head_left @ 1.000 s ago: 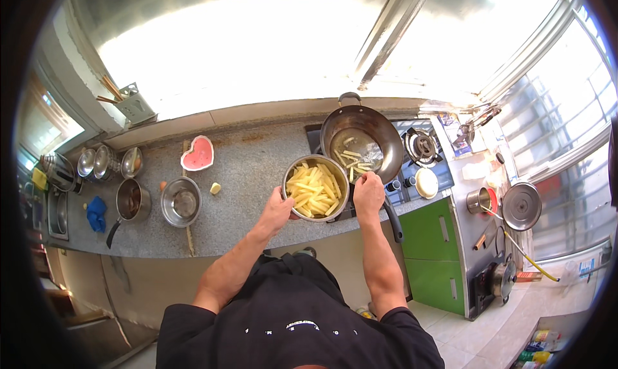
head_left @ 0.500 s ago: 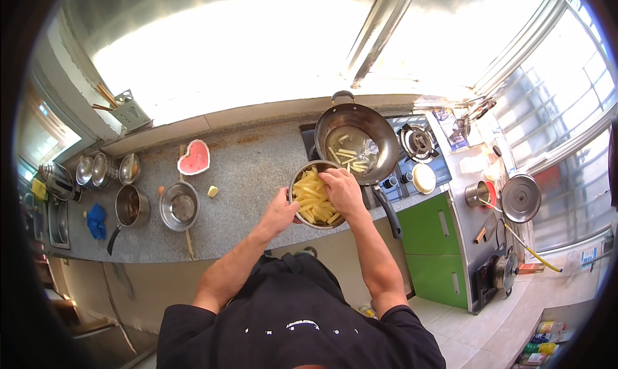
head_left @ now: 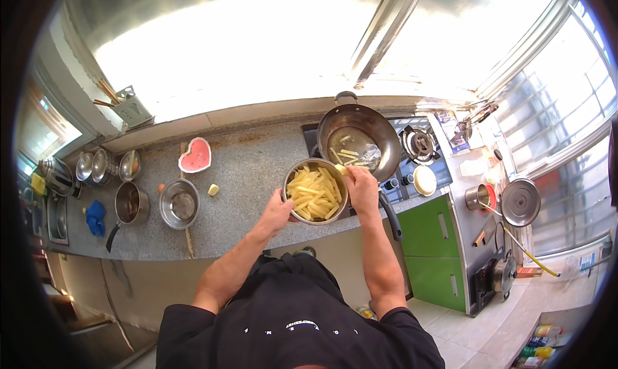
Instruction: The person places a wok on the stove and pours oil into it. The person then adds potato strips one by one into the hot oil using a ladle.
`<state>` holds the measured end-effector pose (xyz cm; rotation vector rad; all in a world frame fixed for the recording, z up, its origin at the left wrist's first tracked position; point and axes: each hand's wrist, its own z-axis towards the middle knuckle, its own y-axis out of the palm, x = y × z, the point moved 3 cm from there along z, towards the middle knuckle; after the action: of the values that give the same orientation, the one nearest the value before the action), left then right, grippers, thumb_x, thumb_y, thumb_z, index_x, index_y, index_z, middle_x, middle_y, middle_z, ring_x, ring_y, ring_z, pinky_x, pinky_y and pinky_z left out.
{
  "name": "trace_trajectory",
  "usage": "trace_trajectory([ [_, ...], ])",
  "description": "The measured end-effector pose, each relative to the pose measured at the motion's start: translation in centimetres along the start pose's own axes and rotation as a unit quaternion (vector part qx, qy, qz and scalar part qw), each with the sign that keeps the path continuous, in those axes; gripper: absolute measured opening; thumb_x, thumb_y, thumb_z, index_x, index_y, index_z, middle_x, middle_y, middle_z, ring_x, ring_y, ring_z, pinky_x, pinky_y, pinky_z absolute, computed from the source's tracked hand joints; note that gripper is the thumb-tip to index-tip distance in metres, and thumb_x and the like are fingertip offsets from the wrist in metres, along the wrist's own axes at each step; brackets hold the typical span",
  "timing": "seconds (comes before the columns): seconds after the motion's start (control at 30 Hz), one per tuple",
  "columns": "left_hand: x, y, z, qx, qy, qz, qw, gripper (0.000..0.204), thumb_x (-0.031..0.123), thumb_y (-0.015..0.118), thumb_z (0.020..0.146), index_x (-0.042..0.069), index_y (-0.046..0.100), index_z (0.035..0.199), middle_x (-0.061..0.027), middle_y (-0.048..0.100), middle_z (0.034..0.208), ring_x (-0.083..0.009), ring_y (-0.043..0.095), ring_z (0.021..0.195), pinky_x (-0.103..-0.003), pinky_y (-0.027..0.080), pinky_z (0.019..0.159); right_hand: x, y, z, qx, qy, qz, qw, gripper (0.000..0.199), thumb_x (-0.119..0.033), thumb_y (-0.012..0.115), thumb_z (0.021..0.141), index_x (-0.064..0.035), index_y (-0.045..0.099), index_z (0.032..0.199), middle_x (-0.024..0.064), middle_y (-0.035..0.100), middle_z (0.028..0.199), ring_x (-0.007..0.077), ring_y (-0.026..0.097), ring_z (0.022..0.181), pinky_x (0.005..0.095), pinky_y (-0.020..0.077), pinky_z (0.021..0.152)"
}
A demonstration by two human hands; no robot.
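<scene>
A steel bowl (head_left: 291, 178) full of pale potato sticks (head_left: 314, 194) sits at the counter's front edge beside the stove. My left hand (head_left: 278, 211) grips its left rim. My right hand (head_left: 360, 185) is at the bowl's right rim, fingers pinched on a few potato sticks (head_left: 340, 169), just in front of a dark wok (head_left: 358, 132). The wok stands on the stove and holds several potato sticks in liquid.
To the left on the grey counter (head_left: 244, 169) are a heart-shaped red dish (head_left: 195, 155), a small steel bowl (head_left: 178, 203), a saucepan (head_left: 129, 205) and a blue cloth (head_left: 95, 216). A second burner (head_left: 419, 144) and a white lid (head_left: 425, 180) lie right of the wok.
My right hand went from the bowl's right rim into the potato sticks, then lifted out toward the wok with a few sticks in its fingers. The left hand stayed on the bowl.
</scene>
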<state>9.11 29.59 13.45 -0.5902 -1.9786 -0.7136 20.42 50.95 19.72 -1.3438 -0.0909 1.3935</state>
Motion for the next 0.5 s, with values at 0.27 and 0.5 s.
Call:
trace_trajectory([
  [0.27,0.3,-1.2,-0.2,0.020,0.009,-0.004,1.000,0.044,0.004,0.047,0.091,-0.007,0.038,0.133,-0.0181,0.060,0.112,-0.0196,0.070,0.082,-0.029,0.061,0.059,8.3,0.2,1.2,-0.045,0.016,-0.262,0.964,0.017,-0.016,0.064,0.088,-0.0016,0.072,0.090,0.0163,0.069,0.089,0.0346,0.068,0.086,0.0443,0.0539,0.079],
  [0.5,0.5,-1.4,-0.4,0.031,0.011,0.000,0.999,0.041,0.004,0.047,0.091,-0.007,0.040,0.130,-0.0179,0.061,0.111,-0.0200,0.070,0.083,-0.030,0.062,0.061,6.7,-0.2,2.2,-0.062,0.062,-0.334,0.939,0.024,-0.023,0.064,0.089,-0.0021,0.072,0.081,0.0178,0.070,0.084,0.0362,0.068,0.080,0.0463,0.0538,0.075],
])
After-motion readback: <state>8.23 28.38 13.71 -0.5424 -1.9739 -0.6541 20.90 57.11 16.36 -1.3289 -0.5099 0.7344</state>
